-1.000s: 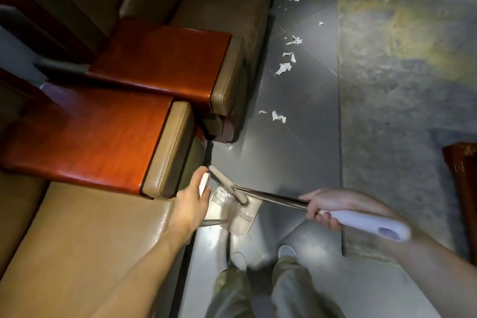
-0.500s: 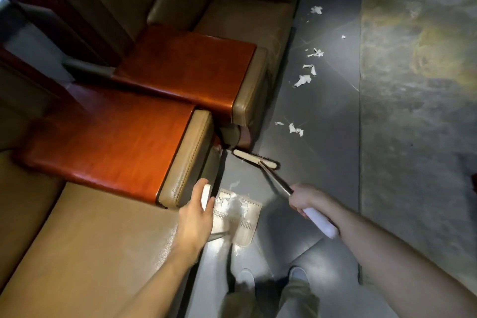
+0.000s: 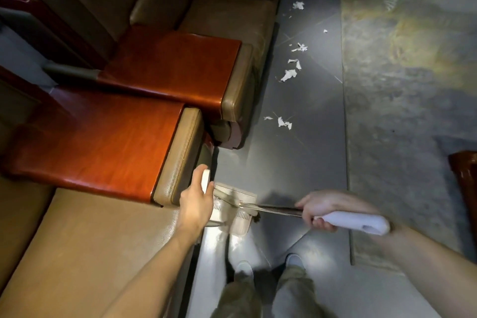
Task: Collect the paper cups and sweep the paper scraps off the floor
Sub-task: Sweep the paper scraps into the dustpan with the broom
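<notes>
My left hand (image 3: 195, 201) grips the white handle of a pale dustpan (image 3: 238, 217) that stands on the dark floor beside the sofa. My right hand (image 3: 326, 210) grips the white handle of a broom (image 3: 356, 222) whose metal shaft runs left to the brush head lying across the dustpan's mouth. White paper scraps (image 3: 284, 122) lie on the floor ahead, with several more scraps (image 3: 289, 74) farther up the dark strip. No paper cup is visible.
Tan leather seats with red-brown wooden armrests (image 3: 165, 67) line the left side. A patterned rug (image 3: 402, 100) covers the floor on the right. A dark red wooden piece (image 3: 464, 175) juts in at the right edge. My shoes (image 3: 244, 270) stand just behind the dustpan.
The broom head has swept back from the floor ahead into the dustpan's mouth, and my right hand has pulled back to the right. My left hand keeps holding the dustpan handle.
</notes>
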Available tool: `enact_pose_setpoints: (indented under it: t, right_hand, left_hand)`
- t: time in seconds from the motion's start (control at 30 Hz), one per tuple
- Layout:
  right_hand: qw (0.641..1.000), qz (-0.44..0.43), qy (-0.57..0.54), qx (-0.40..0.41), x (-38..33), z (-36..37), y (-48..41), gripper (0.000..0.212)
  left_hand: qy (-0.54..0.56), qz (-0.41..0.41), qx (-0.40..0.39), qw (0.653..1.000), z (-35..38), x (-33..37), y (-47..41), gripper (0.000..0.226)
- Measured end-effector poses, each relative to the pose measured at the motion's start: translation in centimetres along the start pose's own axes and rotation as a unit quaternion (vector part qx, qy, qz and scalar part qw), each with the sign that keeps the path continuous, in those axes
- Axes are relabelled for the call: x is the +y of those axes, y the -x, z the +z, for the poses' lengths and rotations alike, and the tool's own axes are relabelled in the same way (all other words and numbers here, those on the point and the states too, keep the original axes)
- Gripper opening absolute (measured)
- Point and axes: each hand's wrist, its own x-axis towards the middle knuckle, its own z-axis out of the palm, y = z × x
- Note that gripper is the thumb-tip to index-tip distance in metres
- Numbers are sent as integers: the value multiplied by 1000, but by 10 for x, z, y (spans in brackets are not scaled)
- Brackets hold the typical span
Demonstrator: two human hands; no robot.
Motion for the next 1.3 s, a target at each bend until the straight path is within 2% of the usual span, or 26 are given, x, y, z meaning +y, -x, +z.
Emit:
enact_pose_setpoints:
  t: [0.2, 0.3, 0.53, 0.67, 0.8, 0.9, 0.97, 1.17, 1.3]
  right_hand:
    - [994, -6, -107, 30, 52, -19, 48, 67]
    - [985, -17, -160, 64, 72, -48, 58, 63]
    - [955, -18, -278, 99, 105, -147, 51, 57]
    - [943, 11, -324, 72, 107, -226, 20, 59]
    - [953, 14, -287, 96, 99, -312, -11, 53]
    - [943, 16, -322, 79, 87, -365, -27, 28]
    - [943, -11, -311, 121, 78, -392, -41, 25]
    - [952, -100, -234, 172, 46, -435, -71, 22]
    - [976, -45, -107, 185, 22, -449, -99, 11]
  left_hand:
    - [-24, 37, -52, 998, 15, 15, 8, 36]
    - [-41, 74, -56, 995, 29, 35, -2, 36]
    - [-27, 128, -68, 989, 70, 98, -52, 36]
    - [-19, 108, -62, 992, 106, 149, -95, 43]
    - [0, 64, -48, 997, 141, 194, -140, 42]
    - [4, 48, -41, 998, 163, 221, -167, 40]
    - [7, 42, -38, 998, 173, 238, -180, 40]
    - [-11, 8, -26, 1000, 190, 264, -205, 44]
    - [-25, -14, -21, 999, 187, 261, -211, 44]
